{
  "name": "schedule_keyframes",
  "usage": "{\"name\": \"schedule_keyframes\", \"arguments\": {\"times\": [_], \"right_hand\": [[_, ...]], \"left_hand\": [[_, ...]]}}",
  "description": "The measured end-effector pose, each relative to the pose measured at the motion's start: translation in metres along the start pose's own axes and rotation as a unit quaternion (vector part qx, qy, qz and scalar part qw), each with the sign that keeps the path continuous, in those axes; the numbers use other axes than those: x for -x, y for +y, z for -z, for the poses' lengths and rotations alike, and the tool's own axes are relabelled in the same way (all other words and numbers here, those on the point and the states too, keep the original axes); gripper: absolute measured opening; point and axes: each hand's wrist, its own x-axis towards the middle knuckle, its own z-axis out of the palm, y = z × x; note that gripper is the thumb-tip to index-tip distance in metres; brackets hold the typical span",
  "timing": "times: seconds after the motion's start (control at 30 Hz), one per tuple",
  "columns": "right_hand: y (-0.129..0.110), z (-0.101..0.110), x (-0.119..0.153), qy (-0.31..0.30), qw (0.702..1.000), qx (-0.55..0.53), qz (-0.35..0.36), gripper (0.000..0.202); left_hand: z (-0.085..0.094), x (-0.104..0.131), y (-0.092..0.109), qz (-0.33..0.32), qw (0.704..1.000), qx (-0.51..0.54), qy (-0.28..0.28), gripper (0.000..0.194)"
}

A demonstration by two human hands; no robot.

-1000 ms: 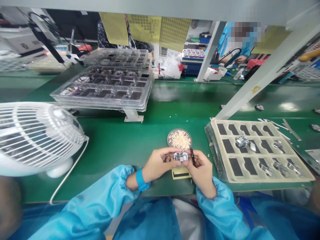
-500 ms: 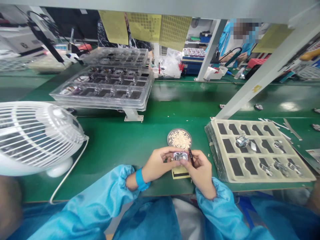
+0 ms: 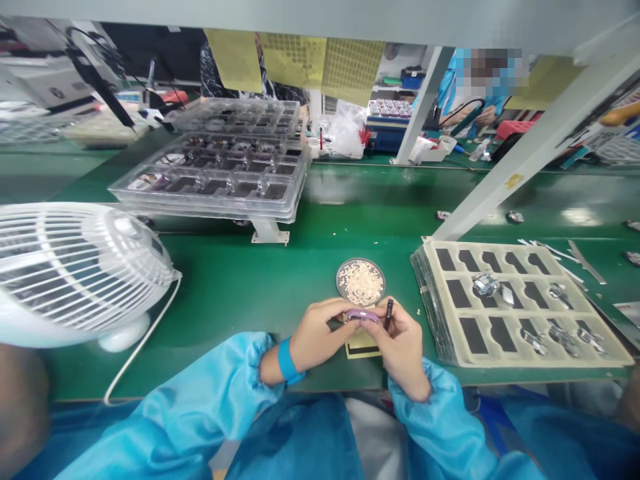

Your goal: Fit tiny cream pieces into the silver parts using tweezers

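Between my fingertips, a small rounded device with a purple casing is turned edge-on. My left hand pinches its left end, thumb in front. On the other end are the thumb and fingers of my right hand, which also grips a slim black stick-like tool with pale marks, standing nearly upright. The tool's tip is hidden. Just beyond my hands lies a round dark dish heaped with tiny cream-coloured pieces. A yellow pad with a dark strip lies beneath them on the green bench.
A stack of cream trays holding several metallic assemblies stands at right. On my left is a white fan with its cable. Clear plastic trays rest on a raised stand beyond. A slanted grey post rises behind the cream trays. A co-worker sits opposite.
The purple device has tipped from showing its open inside with metallic parts to showing its purple edge. The black tool has swung more upright. Both hands still hold on.
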Motion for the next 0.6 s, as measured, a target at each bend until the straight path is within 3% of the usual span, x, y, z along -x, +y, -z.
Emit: {"name": "schedule_keyframes", "arguments": {"times": [0.13, 0.43, 0.5, 0.6], "right_hand": [[0.003, -0.002, 0.007, 0.013, 0.999, 0.005, 0.033, 0.012], [0.012, 0.0, 0.012, 0.036, 0.999, 0.009, 0.027, 0.018], [0.015, 0.008, 0.011, 0.029, 0.998, 0.053, 0.022, 0.019], [0.023, 0.025, 0.008, -0.004, 0.995, 0.094, -0.017, 0.024]], "left_hand": [[0.0, 0.004, 0.003, -0.037, 0.999, -0.014, 0.027, 0.016], [-0.014, 0.011, -0.001, -0.023, 0.998, -0.018, 0.062, 0.013], [-0.011, 0.007, -0.001, -0.01, 0.999, -0.018, 0.037, 0.015], [-0.001, -0.003, 0.002, -0.019, 0.998, -0.032, -0.059, 0.019]]}}
